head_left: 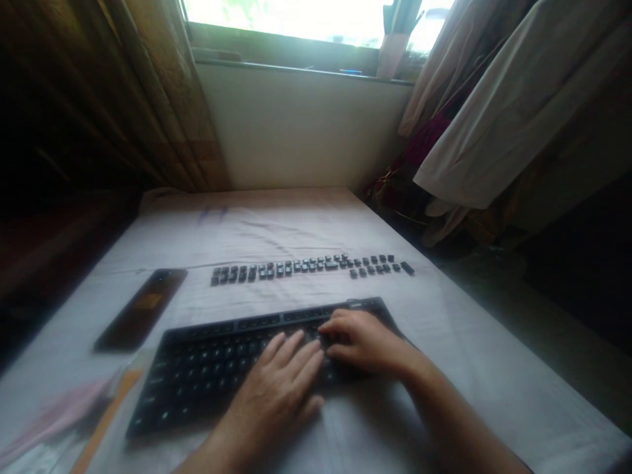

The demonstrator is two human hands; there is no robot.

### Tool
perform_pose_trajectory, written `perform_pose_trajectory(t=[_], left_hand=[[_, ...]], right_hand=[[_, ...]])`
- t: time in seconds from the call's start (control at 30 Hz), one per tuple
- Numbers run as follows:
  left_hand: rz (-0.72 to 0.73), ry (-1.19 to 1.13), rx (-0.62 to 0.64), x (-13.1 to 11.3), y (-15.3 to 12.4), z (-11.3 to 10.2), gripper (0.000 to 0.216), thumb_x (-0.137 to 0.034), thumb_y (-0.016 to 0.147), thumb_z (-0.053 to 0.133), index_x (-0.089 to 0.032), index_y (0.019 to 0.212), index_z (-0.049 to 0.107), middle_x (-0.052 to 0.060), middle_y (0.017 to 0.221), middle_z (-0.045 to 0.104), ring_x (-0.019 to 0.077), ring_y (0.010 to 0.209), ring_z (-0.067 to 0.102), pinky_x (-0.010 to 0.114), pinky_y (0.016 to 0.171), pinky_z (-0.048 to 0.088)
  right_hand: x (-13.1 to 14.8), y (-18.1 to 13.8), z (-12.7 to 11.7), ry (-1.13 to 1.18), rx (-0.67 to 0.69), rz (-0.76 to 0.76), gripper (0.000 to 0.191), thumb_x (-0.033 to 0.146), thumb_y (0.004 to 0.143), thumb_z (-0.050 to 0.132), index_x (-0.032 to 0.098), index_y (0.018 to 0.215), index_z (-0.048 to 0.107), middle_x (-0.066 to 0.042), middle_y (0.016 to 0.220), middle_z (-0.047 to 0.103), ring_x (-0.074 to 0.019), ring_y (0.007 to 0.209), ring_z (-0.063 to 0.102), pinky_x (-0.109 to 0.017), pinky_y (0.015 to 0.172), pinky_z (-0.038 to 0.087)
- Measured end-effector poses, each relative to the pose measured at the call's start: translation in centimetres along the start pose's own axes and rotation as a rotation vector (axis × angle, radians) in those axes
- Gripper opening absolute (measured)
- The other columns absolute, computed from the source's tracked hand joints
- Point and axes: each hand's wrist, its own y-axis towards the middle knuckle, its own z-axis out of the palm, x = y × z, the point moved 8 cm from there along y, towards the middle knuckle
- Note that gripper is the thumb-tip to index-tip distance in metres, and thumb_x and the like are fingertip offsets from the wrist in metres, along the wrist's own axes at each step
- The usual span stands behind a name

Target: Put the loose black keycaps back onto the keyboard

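A black computer keyboard [217,362] lies slightly slanted on the white cloth. My left hand [284,382] rests palm down across its middle, fingers stretched out and a little apart. Over the right part of the keyboard is my right hand [363,339], its fingers bent and drawn in with the tips down at the keys. Whatever lies between those fingertips is too blurred and covered to name. Beyond the keyboard, several loose black keycaps [281,268] are laid out in rows, with a smaller group of keycaps [378,268] at their right end.
A dark phone [143,309] lies left of the keyboard. At the lower left are a pink and clear plastic packet [64,418] and an orange strip [106,421]. Curtains [162,99] hang at the left, clothes [474,131] at the right, below a bright window [296,23].
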Motion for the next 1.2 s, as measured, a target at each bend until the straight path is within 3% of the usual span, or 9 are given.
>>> perform_pose_trajectory(t=[0.2,0.4,0.5,0.6,0.7,0.83,1.2], left_hand=[[0.019,0.002,-0.032,-0.1,0.1,-0.3,0.044,-0.035,0.096,0.054,-0.016,0.135,0.053,0.004,0.138,0.059,0.0264,0.129,0.051,0.042,0.111,0.030],[0.013,-0.009,-0.051,0.0,-0.1,-0.1,0.044,-0.034,0.095,0.055,-0.017,0.136,0.053,0.003,0.140,0.058,0.0263,0.131,0.049,0.042,0.111,0.031],[-0.009,-0.015,-0.058,0.1,-0.1,-0.2,0.043,-0.035,0.096,0.053,-0.019,0.136,0.053,0.003,0.139,0.059,0.0251,0.131,0.049,0.042,0.111,0.032],[0.004,0.017,-0.045,0.0,-0.2,0.1,0.045,-0.032,0.095,0.053,-0.019,0.138,0.051,0.004,0.142,0.056,0.0252,0.131,0.049,0.043,0.110,0.034],[0.023,0.072,-0.048,-0.1,-0.4,0.3,0.050,-0.029,0.094,0.054,-0.018,0.142,0.048,0.006,0.147,0.051,0.0256,0.132,0.048,0.043,0.109,0.036],[0.039,0.154,-0.110,-0.1,-0.5,0.2,0.050,-0.029,0.092,0.053,-0.019,0.141,0.049,0.007,0.145,0.053,0.0255,0.129,0.051,0.043,0.104,0.042],[0.108,0.211,-0.251,0.3,-0.5,0.0,0.037,-0.039,0.096,0.051,-0.025,0.128,0.061,0.003,0.132,0.064,0.0214,0.120,0.058,0.032,0.098,0.044]], right_hand=[[-1.1,-0.2,-0.4,0.103,-0.094,-0.085,0.030,0.019,0.084,0.063,0.019,0.112,0.074,-0.008,0.102,0.075,-0.0202,0.093,0.069,-0.030,0.087,0.051],[-3.3,-0.8,-2.7,0.247,-0.343,-0.084,0.023,0.024,0.085,0.059,0.020,0.100,0.076,-0.006,0.099,0.077,-0.0199,0.090,0.071,-0.032,0.086,0.054],[-6.0,-1.1,-4.0,0.245,-0.488,0.038,0.023,0.029,0.084,0.058,0.021,0.094,0.077,-0.005,0.094,0.078,-0.0207,0.087,0.072,-0.033,0.085,0.055],[-9.9,-2.0,-5.1,0.192,-0.657,0.245,0.024,0.030,0.080,0.059,0.022,0.093,0.078,-0.006,0.098,0.078,-0.0236,0.094,0.072,-0.036,0.090,0.054],[-13.1,-2.8,-5.5,0.166,-0.748,0.356,0.028,0.029,0.081,0.055,0.020,0.095,0.078,-0.009,0.104,0.077,-0.0264,0.101,0.070,-0.039,0.094,0.052],[-15.0,-3.2,-5.4,0.156,-0.763,0.431,0.026,0.029,0.080,0.056,0.021,0.090,0.079,-0.007,0.100,0.078,-0.0260,0.097,0.072,-0.037,0.091,0.054],[-13.9,-2.6,-5.2,0.153,-0.726,0.418,0.025,0.026,0.080,0.056,0.023,0.085,0.080,-0.005,0.094,0.079,-0.0239,0.095,0.073,-0.032,0.086,0.054]])
